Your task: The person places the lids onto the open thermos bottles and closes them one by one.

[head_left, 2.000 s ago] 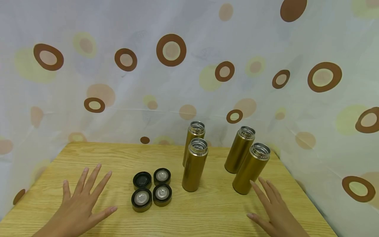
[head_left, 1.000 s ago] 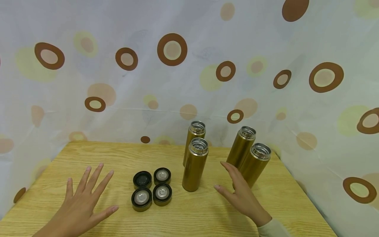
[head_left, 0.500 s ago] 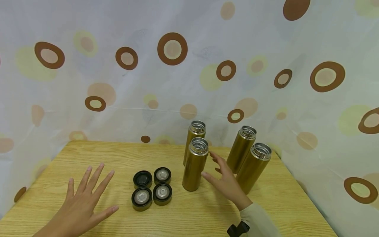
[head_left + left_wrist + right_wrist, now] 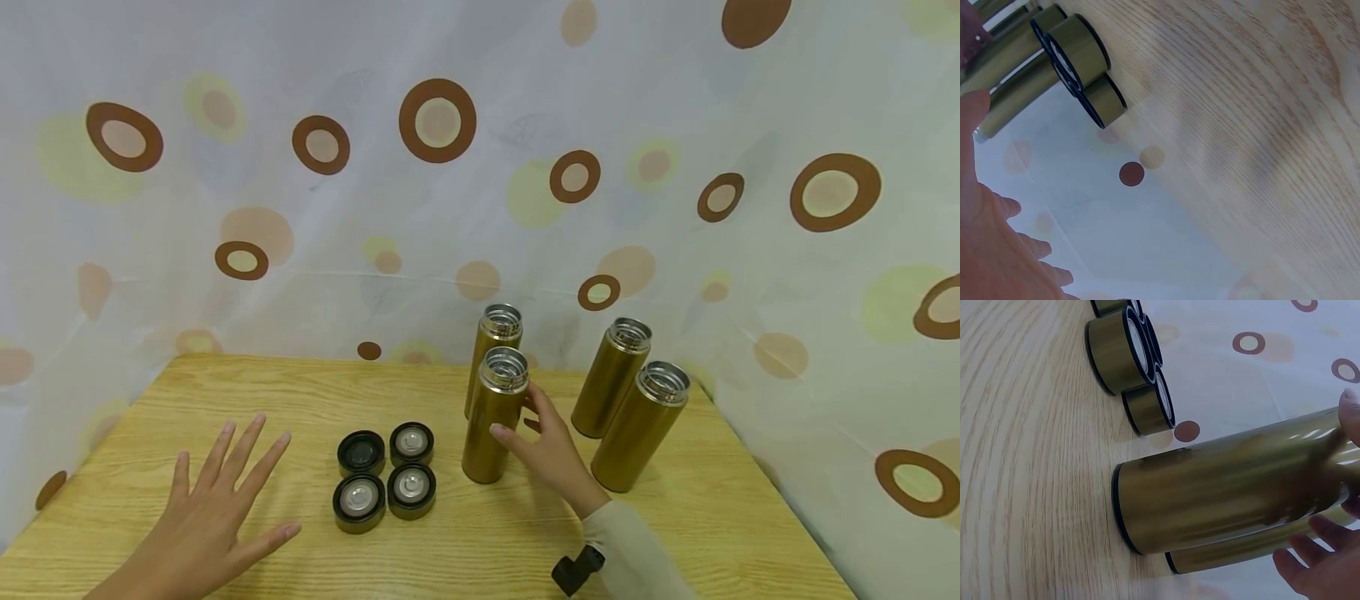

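Observation:
The right hand [image 4: 551, 450] is at the front of two gold thermos bottles in the table's middle. Its thumb overlaps the near side of the front bottle [image 4: 486, 446], while the forefinger reaches behind its right side. In the right wrist view, the bottle [image 4: 1229, 494] stands between the thumb [image 4: 1350, 419] and loosely bent fingers, the lower ones apart from it. The rear bottle [image 4: 498, 333] is partly hidden. To the left, the left hand [image 4: 198, 529] spreads its fingers over the table, holding nothing. Several round lids [image 4: 359, 500] lie inside-up between the hands; one shows a black inside.
Two more lidless gold bottles, one farther back [image 4: 611, 379] and one nearer [image 4: 637, 433], stand upright at the right, beyond the right forearm. A patterned white sheet [image 4: 337, 217] hangs behind the wooden table [image 4: 262, 383]. A dark band [image 4: 577, 571] sits on the right sleeve.
The right hand has moved left from beside the right-hand bottles to the front middle bottle, thumb and forefinger now on either side of it. The left hand, bottles and lids keep their places.

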Demonstrator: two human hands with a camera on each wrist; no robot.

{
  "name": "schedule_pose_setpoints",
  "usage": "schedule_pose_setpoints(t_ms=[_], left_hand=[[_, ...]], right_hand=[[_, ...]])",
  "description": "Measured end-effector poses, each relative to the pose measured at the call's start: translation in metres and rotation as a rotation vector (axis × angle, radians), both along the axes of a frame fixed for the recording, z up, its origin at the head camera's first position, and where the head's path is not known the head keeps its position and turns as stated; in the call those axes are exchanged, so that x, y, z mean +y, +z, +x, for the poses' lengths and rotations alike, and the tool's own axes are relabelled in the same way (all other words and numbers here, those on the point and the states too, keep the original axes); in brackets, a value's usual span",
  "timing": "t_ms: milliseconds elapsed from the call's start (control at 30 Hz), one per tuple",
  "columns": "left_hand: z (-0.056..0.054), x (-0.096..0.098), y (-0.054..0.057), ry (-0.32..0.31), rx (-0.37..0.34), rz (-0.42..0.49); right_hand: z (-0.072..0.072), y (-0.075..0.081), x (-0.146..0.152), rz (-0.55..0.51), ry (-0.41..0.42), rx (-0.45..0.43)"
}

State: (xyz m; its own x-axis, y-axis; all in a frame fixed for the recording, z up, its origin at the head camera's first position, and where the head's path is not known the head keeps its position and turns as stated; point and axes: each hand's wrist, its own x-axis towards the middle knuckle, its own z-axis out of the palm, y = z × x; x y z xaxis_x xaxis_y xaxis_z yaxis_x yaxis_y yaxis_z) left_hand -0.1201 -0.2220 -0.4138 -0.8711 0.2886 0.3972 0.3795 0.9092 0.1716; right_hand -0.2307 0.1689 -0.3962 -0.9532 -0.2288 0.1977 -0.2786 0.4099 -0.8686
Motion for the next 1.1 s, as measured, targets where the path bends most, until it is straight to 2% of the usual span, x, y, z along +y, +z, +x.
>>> schedule_pose_setpoints(t_ms=[167, 367, 733, 1100], left_hand=[[0.001, 0.0, 0.0, -0.004, 0.01, -0.003], [0.002, 0.002, 0.0, -0.009, 0.014, -0.009], [0.001, 0.002, 0.0, -0.018, -0.011, -0.007], [-0.002, 0.006, 0.001, -0.031, -0.025, 0.0]], right_hand=[[-0.007, -0.002, -0.003, -0.064, 0.012, -0.034], [-0.013, -0.003, -0.004, -0.136, 0.068, -0.049], [-0.015, -0.005, -0.006, -0.181, 0.135, -0.038], [-0.017, -0.006, -0.006, -0.177, 0.148, -0.056]])
